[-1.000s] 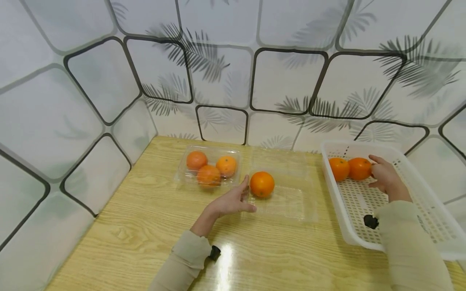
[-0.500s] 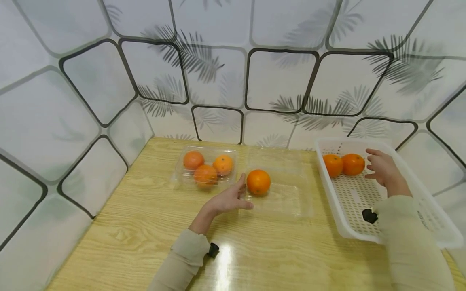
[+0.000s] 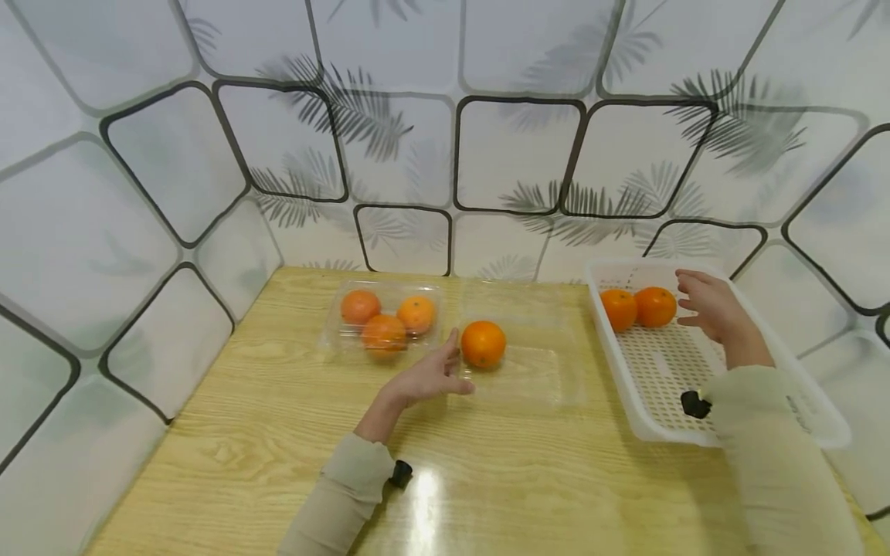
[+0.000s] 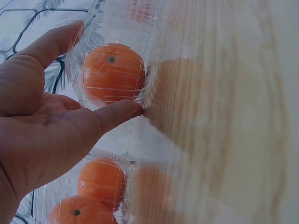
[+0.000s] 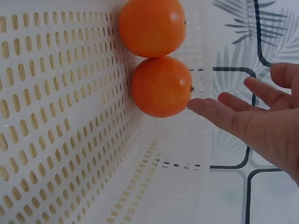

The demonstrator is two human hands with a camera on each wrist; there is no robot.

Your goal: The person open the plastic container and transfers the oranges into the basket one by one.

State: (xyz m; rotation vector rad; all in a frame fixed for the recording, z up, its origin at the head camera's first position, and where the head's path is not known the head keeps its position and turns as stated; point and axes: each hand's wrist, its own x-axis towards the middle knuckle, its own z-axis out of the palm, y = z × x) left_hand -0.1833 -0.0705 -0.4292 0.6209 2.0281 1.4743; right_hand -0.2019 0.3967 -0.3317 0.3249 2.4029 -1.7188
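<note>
Right wrist view shows two smooth, rounded oranges [image 5: 161,87] touching.

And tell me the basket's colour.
The basket is white; the head view shows it best.

Right hand [image 3: 716,309] over basket [image 3: 657,367]; two oranges [image 3: 636,308] bar its far left corner. We see room along the basket floor nearer us. Its raised left wall stands between this hand and the tray [image 3: 531,378]. Tray's right part leaves a way in; one orange [image 3: 483,344] fills the left, with left hand [image 3: 424,378] and box [image 3: 391,292] hemming that side. Clear tray edges: hard for us to trace.
</note>
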